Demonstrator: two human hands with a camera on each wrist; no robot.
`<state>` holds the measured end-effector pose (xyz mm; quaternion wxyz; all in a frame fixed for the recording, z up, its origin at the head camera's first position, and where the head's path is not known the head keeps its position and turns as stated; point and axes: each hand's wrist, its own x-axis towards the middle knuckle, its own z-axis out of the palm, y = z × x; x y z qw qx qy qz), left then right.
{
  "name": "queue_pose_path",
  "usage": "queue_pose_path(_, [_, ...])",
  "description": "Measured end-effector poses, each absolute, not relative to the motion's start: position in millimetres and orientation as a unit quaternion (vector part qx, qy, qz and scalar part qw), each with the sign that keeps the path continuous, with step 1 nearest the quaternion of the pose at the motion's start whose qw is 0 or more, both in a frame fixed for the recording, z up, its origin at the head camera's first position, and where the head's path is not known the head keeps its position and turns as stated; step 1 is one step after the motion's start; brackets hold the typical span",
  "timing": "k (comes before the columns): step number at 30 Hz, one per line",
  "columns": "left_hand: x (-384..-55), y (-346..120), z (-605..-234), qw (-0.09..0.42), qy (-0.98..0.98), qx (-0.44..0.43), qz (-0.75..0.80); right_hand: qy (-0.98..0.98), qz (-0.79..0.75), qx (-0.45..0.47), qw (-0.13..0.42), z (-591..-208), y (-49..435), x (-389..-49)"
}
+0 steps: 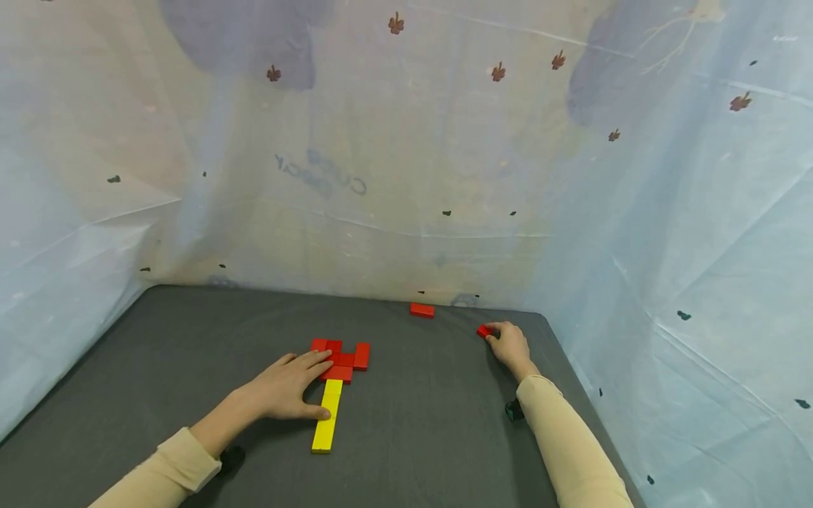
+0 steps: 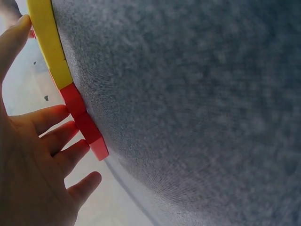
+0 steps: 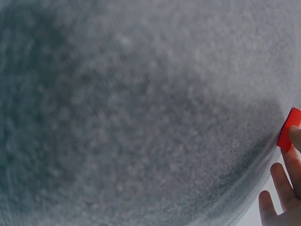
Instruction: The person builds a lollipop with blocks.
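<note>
My left hand lies spread over an arrangement of blocks, its fingertips touching several red blocks and its thumb resting on a yellow strip. In the left wrist view the yellow strip joins end-on to the red blocks, with the fingertips against their side. Over at the right, my right hand pinches a red block between thumb and fingers. The right wrist view has that red block at its right edge, partly covered by the thumb.
A single red block lies near the table's back edge. The dark grey table is bordered by a pale plastic sheet behind it and at both sides.
</note>
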<state>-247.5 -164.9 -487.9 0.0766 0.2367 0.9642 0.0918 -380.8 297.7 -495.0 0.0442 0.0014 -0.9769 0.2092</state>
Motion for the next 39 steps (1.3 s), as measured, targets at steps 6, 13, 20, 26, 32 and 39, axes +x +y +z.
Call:
queue_pose_path(6, [-248,-166,-491,0.079,0.965,0.232,0.091,-0.974,0.22,0.021,0.059,-499,295,-380])
queue_pose_path(13, [-249,-166,-493,0.076,0.966,0.232,0.089,-0.963,0.247,0.058,0.087,-498,274,-374])
queue_pose_path(20, [-249,-167,-494,0.074,0.965,0.234,0.09,-0.952,0.269,0.097,0.106,-491,243,-365])
queue_pose_path(26, [-249,-167,-495,0.072,0.967,0.23,0.087,-0.944,0.283,0.133,0.105,-486,217,-356])
queue_pose_path(32, [-250,-167,-496,0.074,0.968,0.224,0.086,-0.932,0.289,0.186,0.118,-485,192,-347])
queue_pose_path(39, [-248,-167,-495,0.075,0.968,0.223,0.089,-0.927,0.289,0.22,0.1,-483,162,-337])
